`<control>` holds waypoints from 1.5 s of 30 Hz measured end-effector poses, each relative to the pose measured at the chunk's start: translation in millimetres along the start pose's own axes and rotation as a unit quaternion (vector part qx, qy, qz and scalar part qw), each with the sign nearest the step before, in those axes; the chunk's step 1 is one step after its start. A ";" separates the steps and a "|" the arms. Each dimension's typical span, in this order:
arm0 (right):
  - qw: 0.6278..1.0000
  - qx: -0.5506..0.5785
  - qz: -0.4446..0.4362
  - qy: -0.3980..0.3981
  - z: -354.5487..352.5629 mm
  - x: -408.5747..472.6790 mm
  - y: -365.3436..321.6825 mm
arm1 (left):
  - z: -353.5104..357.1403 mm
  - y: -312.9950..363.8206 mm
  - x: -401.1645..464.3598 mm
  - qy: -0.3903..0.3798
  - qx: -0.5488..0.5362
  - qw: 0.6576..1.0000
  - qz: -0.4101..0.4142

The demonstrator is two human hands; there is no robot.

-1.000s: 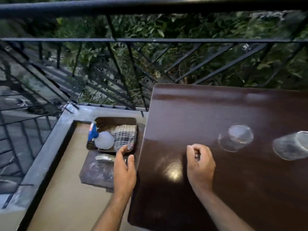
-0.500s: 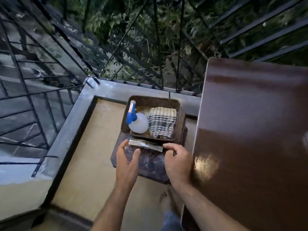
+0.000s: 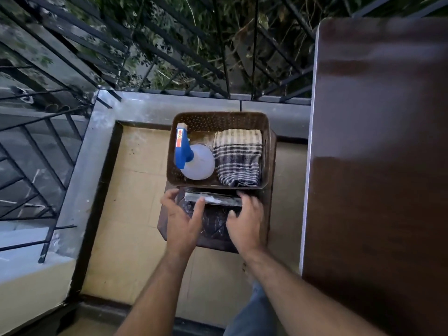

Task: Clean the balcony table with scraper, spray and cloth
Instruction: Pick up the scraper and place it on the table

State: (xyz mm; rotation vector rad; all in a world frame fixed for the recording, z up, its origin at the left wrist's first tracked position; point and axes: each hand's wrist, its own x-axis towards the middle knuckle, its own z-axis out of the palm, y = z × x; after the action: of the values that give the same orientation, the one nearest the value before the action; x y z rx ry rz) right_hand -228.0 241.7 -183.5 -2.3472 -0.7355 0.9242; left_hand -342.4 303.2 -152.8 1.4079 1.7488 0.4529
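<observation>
Where tan floor tiles point(image 3: 126, 190) meet black railing point(image 3: 169, 57), glossy brown counter point(image 3: 375, 166) at right; perforated brown basket point(image 3: 218, 120) holds spray bottle point(image 3: 200, 164), striped cloth point(image 3: 237, 158). Flat metal scraper point(image 3: 213, 199) lies below it; left hand point(image 3: 181, 219), right hand point(image 3: 244, 224) grips open, fingertips touching it.

Both hands point(image 3: 213, 219) at scraper point(image 3: 213, 199) nr basket point(image 3: 219, 117)
</observation>
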 end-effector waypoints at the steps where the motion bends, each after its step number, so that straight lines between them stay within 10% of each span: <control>1: 1.000 -0.016 -0.015 -0.010 0.9 1.6 0.4 | 2.7 -0.8 0.0 0.000 -0.001 1.000 -0.005; 21: 0.994 0.045 -0.093 -0.035 -26.1 -11.3 -13.2 | 12.9 7.7 -23.8 -0.055 -0.089 0.993 -0.046; 33: 0.978 0.011 -0.206 -0.040 -181.8 -68.2 -27.5 | -1.3 108.7 -132.0 0.018 -0.088 0.992 0.084; 45: 0.969 -0.031 -0.233 0.079 -373.3 -88.6 12.4 | 71.9 261.1 -226.6 -0.081 -0.180 0.964 0.179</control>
State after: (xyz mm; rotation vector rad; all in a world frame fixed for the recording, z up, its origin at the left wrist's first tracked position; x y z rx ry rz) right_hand -8.6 80.8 87.3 -2.1254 -1.1919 0.5085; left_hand -114.8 158.3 75.1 1.4473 1.2079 0.7829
